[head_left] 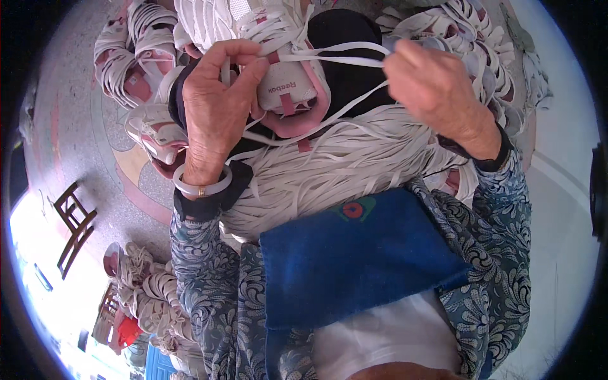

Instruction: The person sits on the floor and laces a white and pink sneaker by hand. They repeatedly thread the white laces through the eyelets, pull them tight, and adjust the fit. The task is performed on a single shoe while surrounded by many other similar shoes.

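A white and pink sneaker (pixel 288 87) sits in front of me, with its tongue and padded pink collar toward me. At its left side is my left hand (pixel 215 101), thumb and forefinger bent against the shoe by the tongue and laces. Off to the right, my right hand (pixel 437 88) is closed on the white shoelace (pixel 348 58), whose strands stretch across from the shoe. Another length of lace loops below the collar and runs up toward the right hand. The right fingertips are partly hidden.
A thick bundle of white laces (pixel 335 171) lies across my lap, above a blue cloth (pixel 354 259). Rows of sneakers stand at far left (pixel 136 57), far right (pixel 475 38) and lower left (pixel 152 291). A wooden stool (pixel 75 221) is on the left.
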The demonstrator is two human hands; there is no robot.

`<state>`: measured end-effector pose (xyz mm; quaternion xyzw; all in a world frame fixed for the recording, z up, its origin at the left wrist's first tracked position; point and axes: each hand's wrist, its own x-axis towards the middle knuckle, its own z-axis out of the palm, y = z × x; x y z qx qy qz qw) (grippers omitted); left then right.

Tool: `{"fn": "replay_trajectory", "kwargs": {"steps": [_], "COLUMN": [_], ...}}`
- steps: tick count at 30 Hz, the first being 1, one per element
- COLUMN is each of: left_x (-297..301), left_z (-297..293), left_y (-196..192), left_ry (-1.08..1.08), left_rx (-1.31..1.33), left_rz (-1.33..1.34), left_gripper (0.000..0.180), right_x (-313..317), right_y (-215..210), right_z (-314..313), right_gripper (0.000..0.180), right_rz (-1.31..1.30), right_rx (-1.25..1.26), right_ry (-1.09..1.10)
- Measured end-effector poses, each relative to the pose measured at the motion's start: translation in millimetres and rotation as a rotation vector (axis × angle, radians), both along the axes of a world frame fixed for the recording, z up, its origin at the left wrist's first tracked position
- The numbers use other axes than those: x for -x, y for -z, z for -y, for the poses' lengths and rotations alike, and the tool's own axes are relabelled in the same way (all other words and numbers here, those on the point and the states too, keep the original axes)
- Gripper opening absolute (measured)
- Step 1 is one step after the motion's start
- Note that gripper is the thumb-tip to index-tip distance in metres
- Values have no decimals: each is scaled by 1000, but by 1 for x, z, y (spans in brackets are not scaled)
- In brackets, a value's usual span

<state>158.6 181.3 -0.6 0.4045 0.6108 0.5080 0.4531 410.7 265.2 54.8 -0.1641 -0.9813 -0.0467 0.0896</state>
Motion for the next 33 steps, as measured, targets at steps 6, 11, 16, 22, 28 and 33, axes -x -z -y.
{"fn": "replay_trajectory", "kwargs": {"steps": [6, 11, 16, 22, 28, 33], "left_x": [12, 30, 22, 14, 3, 5], "left_z": [6, 23, 29, 11, 0, -1], "left_y": [13, 17, 17, 5, 7, 10], "left_ry": [-86, -177, -151, -65, 38, 57], "left_rx": [30, 70, 40, 54, 18, 19], "left_rz": [-72, -76, -61, -346, -119, -91], "left_gripper": [16, 17, 16, 13, 12, 12], "right_x": [-21, -4, 42, 53, 29, -20], "right_y": [16, 31, 50, 39, -9, -32], "right_z": [-9, -21, -16, -22, -19, -22], "right_gripper": [10, 20, 20, 20, 20, 19], "right_rz": [-58, -406, -334, -217, -185, -175], "right_rx": [708, 593, 549, 741, 1023, 1124], "right_ry": [426, 441, 224, 177, -29, -305]}}
